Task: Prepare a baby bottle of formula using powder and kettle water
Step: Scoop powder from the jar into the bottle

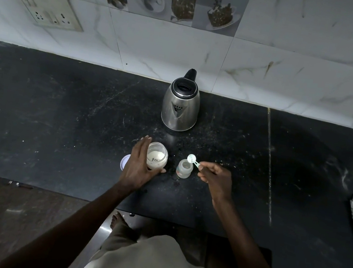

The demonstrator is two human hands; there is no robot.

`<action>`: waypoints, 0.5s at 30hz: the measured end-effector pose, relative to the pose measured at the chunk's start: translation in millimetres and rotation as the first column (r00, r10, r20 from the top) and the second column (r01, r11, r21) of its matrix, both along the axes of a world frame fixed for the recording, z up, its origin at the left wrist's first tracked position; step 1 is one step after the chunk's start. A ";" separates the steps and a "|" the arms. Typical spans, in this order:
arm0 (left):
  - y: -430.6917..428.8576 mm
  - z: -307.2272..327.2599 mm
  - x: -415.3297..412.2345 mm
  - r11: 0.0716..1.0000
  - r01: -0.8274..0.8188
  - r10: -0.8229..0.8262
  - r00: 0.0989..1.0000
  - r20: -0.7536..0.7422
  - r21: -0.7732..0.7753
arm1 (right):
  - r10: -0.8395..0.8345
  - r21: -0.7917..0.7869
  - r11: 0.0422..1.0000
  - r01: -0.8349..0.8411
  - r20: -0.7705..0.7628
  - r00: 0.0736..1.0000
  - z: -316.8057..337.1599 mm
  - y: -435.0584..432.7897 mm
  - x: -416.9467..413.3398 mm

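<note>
Jar (156, 159) left of bottle (184, 169) — kettle (180, 107) behind

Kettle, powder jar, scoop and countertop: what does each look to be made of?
Kettle: brushed stainless steel by its grey sheen, with a black, probably plastic, lid and handle.
Powder jar: clear, showing white powder inside; glass or plastic, cannot tell.
Scoop: pale translucent plastic, held in the right hand.
Countertop: dark polished stone, likely granite, speckled and faintly reflective.
</note>
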State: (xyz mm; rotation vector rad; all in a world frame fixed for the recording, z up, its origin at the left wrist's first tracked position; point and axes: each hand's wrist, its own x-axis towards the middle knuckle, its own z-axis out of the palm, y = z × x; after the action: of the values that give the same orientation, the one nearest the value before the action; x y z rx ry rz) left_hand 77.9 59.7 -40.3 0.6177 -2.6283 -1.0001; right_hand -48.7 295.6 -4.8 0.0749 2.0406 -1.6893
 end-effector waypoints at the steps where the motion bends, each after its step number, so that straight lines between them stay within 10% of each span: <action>1: 4.1 5.3 -1.5 0.999 0.024 -0.027 0.999 -0.045 -0.049 | 0.009 0.008 1.000 -0.009 -0.015 1.000 -0.6 0.5 0.0; 8: 64.7 21.8 -22.6 0.956 0.271 -0.280 0.957 -0.076 -0.113 | 0.075 0.087 0.994 -0.063 -0.143 0.987 -1.9 -1.5 0.7; 15: 88.9 15.2 -36.8 0.987 0.159 -0.160 0.985 0.070 0.017 | 0.149 0.203 0.975 -0.093 -0.279 0.949 -8.2 2.1 1.8</action>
State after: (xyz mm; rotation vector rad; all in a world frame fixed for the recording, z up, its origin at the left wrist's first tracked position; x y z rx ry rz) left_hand 41.2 148.7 -25.1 0.4584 -2.7730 -1.0568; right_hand -46.9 297.8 -13.0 -0.2489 2.3651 -1.5003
